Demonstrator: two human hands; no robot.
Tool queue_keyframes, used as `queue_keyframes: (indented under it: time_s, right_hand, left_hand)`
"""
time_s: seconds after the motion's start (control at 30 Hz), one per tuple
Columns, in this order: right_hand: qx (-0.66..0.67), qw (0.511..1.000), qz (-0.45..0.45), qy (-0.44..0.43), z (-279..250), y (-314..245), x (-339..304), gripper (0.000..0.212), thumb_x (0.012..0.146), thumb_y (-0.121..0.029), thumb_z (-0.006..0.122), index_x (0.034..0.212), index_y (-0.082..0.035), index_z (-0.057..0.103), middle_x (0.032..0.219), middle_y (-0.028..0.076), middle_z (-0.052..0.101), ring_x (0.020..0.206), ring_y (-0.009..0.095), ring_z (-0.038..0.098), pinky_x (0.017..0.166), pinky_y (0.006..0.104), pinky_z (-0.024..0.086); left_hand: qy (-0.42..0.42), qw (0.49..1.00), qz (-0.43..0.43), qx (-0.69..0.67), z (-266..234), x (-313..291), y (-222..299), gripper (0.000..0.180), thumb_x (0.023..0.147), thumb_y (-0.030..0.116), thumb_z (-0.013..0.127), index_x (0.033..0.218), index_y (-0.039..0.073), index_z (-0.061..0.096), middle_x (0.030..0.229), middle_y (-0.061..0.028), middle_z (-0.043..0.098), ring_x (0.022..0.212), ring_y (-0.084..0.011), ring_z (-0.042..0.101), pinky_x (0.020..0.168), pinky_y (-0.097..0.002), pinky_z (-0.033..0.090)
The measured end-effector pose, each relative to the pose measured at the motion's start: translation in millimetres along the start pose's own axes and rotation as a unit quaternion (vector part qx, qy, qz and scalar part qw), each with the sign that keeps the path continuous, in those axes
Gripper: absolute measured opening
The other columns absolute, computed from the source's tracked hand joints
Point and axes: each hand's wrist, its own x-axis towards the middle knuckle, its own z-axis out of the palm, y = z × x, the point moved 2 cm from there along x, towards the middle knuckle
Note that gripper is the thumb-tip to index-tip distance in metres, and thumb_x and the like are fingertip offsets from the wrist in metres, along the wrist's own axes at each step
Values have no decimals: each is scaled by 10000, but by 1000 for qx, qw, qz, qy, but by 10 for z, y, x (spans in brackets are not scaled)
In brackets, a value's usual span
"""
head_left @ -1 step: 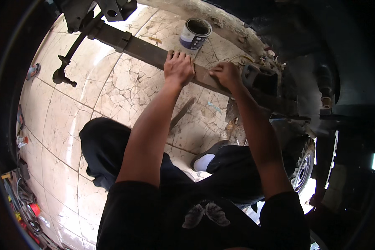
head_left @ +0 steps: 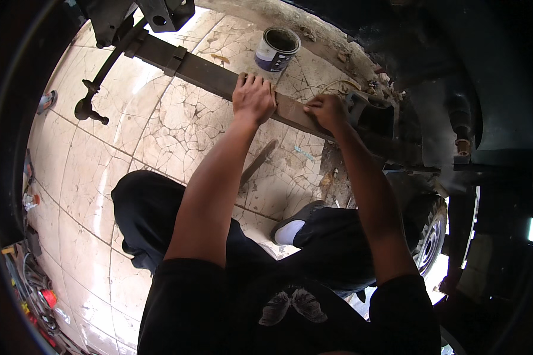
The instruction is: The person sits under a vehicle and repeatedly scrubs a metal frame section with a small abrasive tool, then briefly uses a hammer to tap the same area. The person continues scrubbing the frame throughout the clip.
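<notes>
A long dark metal beam (head_left: 210,76) runs slantwise across the view, from the upper left down to the right. My left hand (head_left: 254,100) is wrapped over the beam near its middle, fingers curled over the far edge. To its right, my right hand (head_left: 327,111) is closed, with thumb and fingertips pinched together at the beam's upper face. What the pinched fingers hold, if anything, is hidden. Between the two hands a browner, scuffed stretch of the beam shows.
An open paint can (head_left: 278,48) stands on the cracked tile floor behind the beam. At the upper left hangs a rod with a ball joint (head_left: 86,109). A flat strip (head_left: 259,163) lies below the beam. A wheel (head_left: 432,236) is at right; cables and tools (head_left: 38,290) lie lower left.
My right hand has shifted slightly to the right along the beam. My left hand keeps its place.
</notes>
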Motion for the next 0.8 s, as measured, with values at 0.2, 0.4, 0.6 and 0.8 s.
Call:
queue_keyframes:
  time_s: [0.2, 0.4, 0.6, 0.8]
  right_hand:
    - [-28, 1000, -3, 6, -165, 244, -213, 210, 805, -195, 890, 970, -76, 837, 929, 127, 817, 872, 252, 796, 824, 368, 607]
    - [-7, 1000, 7, 1, 78, -106, 99, 229, 826, -259, 885, 963, -82, 841, 942, 103, 822, 880, 231, 794, 820, 369, 605]
    - [14, 999, 34, 28, -257, 462, -473, 229, 836, -237, 887, 993, -78, 838, 931, 107, 821, 874, 214, 790, 818, 366, 595]
    - [51, 999, 11, 12, 145, -25, -79, 236, 833, -236, 890, 989, -69, 831, 936, 109, 819, 875, 234, 792, 824, 361, 596]
  left_hand:
    - [-21, 1000, -14, 4, -9, -18, -9, 298, 1031, 283, 547, 912, 80, 729, 1001, -114, 736, 1072, -295, 667, 1104, -447, 415]
    - [-30, 999, -18, -11, -1, 13, 25, 295, 1032, 284, 542, 925, 88, 735, 1004, -112, 738, 1073, -296, 670, 1110, -442, 416]
    - [-23, 999, -12, -26, -14, -25, -21, 275, 1000, 240, 538, 902, 81, 740, 994, -126, 731, 1091, -297, 667, 1145, -462, 386]
    - [-47, 999, -13, -11, -17, 41, 101, 286, 1025, 285, 559, 928, 88, 742, 994, -110, 741, 1082, -292, 675, 1118, -444, 414]
